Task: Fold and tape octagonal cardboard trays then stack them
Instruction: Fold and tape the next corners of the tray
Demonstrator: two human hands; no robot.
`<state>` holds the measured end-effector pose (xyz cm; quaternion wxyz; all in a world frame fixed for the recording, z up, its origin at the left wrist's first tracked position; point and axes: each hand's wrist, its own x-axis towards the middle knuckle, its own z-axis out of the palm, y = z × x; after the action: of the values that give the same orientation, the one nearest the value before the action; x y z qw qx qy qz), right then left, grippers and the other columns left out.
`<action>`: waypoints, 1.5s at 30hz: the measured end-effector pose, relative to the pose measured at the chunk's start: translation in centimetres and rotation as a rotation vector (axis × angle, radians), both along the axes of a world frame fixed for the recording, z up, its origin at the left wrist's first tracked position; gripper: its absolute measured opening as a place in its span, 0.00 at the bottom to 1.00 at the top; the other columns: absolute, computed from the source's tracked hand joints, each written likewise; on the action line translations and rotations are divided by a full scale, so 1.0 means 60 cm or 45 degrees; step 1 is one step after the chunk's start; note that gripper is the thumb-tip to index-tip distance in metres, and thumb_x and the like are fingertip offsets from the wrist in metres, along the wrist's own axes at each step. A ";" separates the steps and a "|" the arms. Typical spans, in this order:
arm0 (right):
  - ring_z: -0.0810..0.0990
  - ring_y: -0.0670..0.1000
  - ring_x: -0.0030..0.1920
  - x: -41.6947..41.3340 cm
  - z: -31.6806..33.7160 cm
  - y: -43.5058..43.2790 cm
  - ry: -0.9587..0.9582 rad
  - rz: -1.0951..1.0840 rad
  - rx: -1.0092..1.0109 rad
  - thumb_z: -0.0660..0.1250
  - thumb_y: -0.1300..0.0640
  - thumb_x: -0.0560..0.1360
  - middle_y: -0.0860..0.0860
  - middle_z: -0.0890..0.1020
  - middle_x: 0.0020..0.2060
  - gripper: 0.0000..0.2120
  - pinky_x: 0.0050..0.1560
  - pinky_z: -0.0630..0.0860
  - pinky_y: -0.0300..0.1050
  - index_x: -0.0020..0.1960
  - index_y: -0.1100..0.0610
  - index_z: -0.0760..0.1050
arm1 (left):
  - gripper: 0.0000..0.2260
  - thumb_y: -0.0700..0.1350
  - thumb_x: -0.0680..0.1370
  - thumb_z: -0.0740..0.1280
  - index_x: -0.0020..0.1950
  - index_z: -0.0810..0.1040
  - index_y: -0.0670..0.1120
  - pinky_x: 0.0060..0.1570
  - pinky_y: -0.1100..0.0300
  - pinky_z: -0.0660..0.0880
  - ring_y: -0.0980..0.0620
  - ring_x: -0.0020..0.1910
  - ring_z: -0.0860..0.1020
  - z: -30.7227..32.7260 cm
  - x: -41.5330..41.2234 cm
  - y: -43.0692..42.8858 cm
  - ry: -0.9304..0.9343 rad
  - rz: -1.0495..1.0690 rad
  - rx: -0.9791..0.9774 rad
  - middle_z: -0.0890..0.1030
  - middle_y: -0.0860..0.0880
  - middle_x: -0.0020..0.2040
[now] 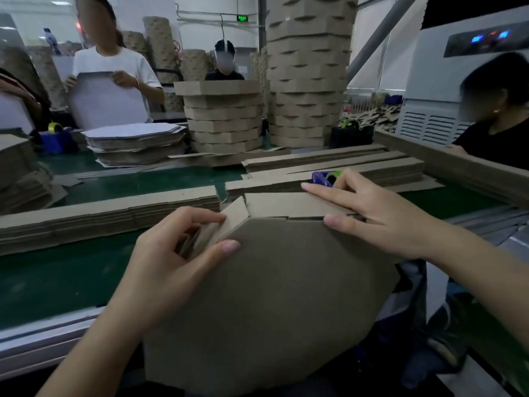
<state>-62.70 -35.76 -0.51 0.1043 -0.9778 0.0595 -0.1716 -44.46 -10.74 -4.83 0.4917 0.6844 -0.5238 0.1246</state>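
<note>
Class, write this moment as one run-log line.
stage: folding | left hand grips corner flap | right hand pinches far flap | tray not yet stacked

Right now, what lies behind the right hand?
A blue tape dispenser sits behind the right hand, among stacked cardboard strips. The fingers cover its right part and base.

Brightness: we read moderate, even indoor light, brighter toward the far wall.
Glow: we see blue indicator lamps [489, 38] smeared at upper right.
Shadows: we find them soft, deepest beneath the cardboard tray [272, 296].
Blur: we note slight softness overall; the far tray stacks [307, 81] look hazy.
Distortion: we see the table rim [43, 339] bow near the left edge.
</note>
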 end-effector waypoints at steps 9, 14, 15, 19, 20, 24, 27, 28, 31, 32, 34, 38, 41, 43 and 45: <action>0.68 0.39 0.49 0.017 0.000 0.007 0.036 0.074 -0.001 0.47 0.27 0.71 0.37 0.63 0.49 0.25 0.44 0.67 0.37 0.68 0.24 0.53 | 0.14 0.63 0.69 0.69 0.52 0.77 0.62 0.46 0.71 0.72 0.61 0.47 0.78 -0.007 0.005 0.006 0.052 0.015 0.009 0.80 0.63 0.47; 0.69 0.42 0.49 0.025 0.003 0.008 0.081 0.129 0.057 0.49 0.30 0.73 0.40 0.64 0.48 0.24 0.52 0.71 0.41 0.69 0.25 0.55 | 0.15 0.61 0.70 0.69 0.55 0.77 0.61 0.44 0.65 0.73 0.57 0.47 0.78 -0.007 0.006 0.011 0.088 -0.052 0.032 0.79 0.61 0.48; 0.70 0.42 0.49 0.026 0.003 0.008 0.083 0.139 0.069 0.50 0.30 0.73 0.40 0.64 0.48 0.23 0.53 0.72 0.43 0.69 0.25 0.56 | 0.15 0.61 0.70 0.69 0.56 0.77 0.61 0.44 0.65 0.73 0.56 0.47 0.77 -0.007 0.006 0.011 0.091 -0.063 0.037 0.79 0.61 0.49; 0.69 0.40 0.50 0.029 0.001 0.011 0.082 0.179 0.087 0.49 0.28 0.72 0.38 0.63 0.47 0.24 0.55 0.71 0.41 0.68 0.24 0.55 | 0.17 0.58 0.72 0.68 0.59 0.77 0.59 0.47 0.67 0.71 0.57 0.51 0.76 0.000 0.005 0.009 0.063 -0.120 0.049 0.78 0.60 0.52; 0.69 0.41 0.50 0.030 0.001 0.012 0.081 0.185 0.082 0.49 0.28 0.72 0.38 0.63 0.48 0.24 0.55 0.71 0.41 0.68 0.23 0.55 | 0.17 0.58 0.72 0.68 0.61 0.77 0.58 0.48 0.69 0.70 0.58 0.52 0.76 0.002 0.004 0.007 0.047 -0.134 0.052 0.78 0.59 0.53; 0.69 0.40 0.48 0.034 0.001 0.018 0.088 0.201 0.067 0.47 0.26 0.72 0.35 0.63 0.46 0.24 0.51 0.70 0.39 0.68 0.21 0.53 | 0.19 0.56 0.74 0.66 0.63 0.77 0.54 0.55 0.72 0.67 0.59 0.59 0.75 0.010 0.000 -0.001 -0.035 -0.157 0.072 0.77 0.57 0.58; 0.69 0.39 0.47 0.037 0.000 0.020 0.079 0.197 0.052 0.46 0.26 0.71 0.35 0.63 0.46 0.25 0.49 0.70 0.38 0.69 0.22 0.52 | 0.18 0.55 0.75 0.67 0.63 0.78 0.52 0.59 0.70 0.68 0.57 0.60 0.75 0.012 0.000 -0.003 -0.051 -0.159 0.071 0.77 0.55 0.58; 0.69 0.39 0.47 0.037 0.000 0.020 0.078 0.194 0.044 0.46 0.26 0.71 0.35 0.63 0.46 0.26 0.47 0.69 0.38 0.69 0.22 0.52 | 0.17 0.54 0.75 0.68 0.62 0.78 0.52 0.59 0.70 0.68 0.57 0.60 0.75 0.012 0.000 -0.004 -0.044 -0.158 0.068 0.77 0.54 0.58; 0.69 0.39 0.47 0.038 0.000 0.019 0.084 0.193 0.034 0.46 0.25 0.71 0.35 0.63 0.46 0.26 0.45 0.68 0.38 0.69 0.22 0.52 | 0.17 0.52 0.75 0.69 0.62 0.78 0.52 0.59 0.70 0.68 0.57 0.60 0.75 0.011 0.002 -0.003 -0.040 -0.151 0.072 0.77 0.54 0.58; 0.69 0.39 0.47 0.038 0.000 0.018 0.085 0.195 0.040 0.46 0.26 0.71 0.35 0.63 0.46 0.26 0.46 0.69 0.38 0.69 0.22 0.52 | 0.17 0.52 0.75 0.68 0.63 0.78 0.52 0.58 0.70 0.68 0.57 0.60 0.75 0.010 0.002 -0.003 -0.042 -0.151 0.074 0.77 0.54 0.58; 0.69 0.40 0.47 0.040 0.000 0.017 0.082 0.202 0.049 0.46 0.26 0.71 0.36 0.63 0.46 0.25 0.47 0.69 0.38 0.69 0.22 0.53 | 0.16 0.51 0.75 0.69 0.62 0.78 0.51 0.58 0.70 0.68 0.57 0.60 0.75 0.010 0.001 -0.002 -0.037 -0.153 0.074 0.77 0.54 0.58; 0.69 0.40 0.47 0.042 -0.002 0.013 0.076 0.212 0.060 0.47 0.27 0.72 0.37 0.63 0.46 0.25 0.48 0.68 0.37 0.69 0.23 0.53 | 0.17 0.50 0.74 0.68 0.62 0.78 0.51 0.56 0.71 0.68 0.57 0.60 0.75 0.010 0.000 -0.003 -0.031 -0.140 0.080 0.77 0.54 0.57; 0.69 0.40 0.48 0.044 -0.005 0.012 0.083 0.218 0.087 0.48 0.28 0.73 0.37 0.63 0.46 0.25 0.47 0.64 0.31 0.71 0.25 0.55 | 0.17 0.52 0.74 0.68 0.63 0.78 0.52 0.57 0.71 0.68 0.57 0.60 0.75 0.008 -0.001 -0.004 -0.033 -0.136 0.084 0.77 0.54 0.58; 0.69 0.40 0.49 0.045 -0.006 0.013 0.097 0.222 0.118 0.48 0.29 0.72 0.38 0.63 0.46 0.26 0.49 0.64 0.29 0.71 0.26 0.55 | 0.17 0.53 0.75 0.69 0.63 0.78 0.51 0.58 0.70 0.68 0.57 0.60 0.75 0.007 0.000 -0.005 -0.037 -0.141 0.084 0.77 0.53 0.58; 0.69 0.41 0.49 0.044 -0.005 0.014 0.121 0.244 0.144 0.51 0.30 0.73 0.40 0.63 0.47 0.26 0.50 0.64 0.29 0.70 0.26 0.54 | 0.17 0.55 0.75 0.67 0.62 0.78 0.52 0.58 0.69 0.68 0.55 0.60 0.75 0.006 0.001 -0.004 -0.039 -0.145 0.077 0.77 0.53 0.58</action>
<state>-60.04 -34.93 -0.84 0.1722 -0.9786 -0.0198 -0.1106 -44.39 -11.01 -4.47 0.4691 0.6659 -0.5729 0.0911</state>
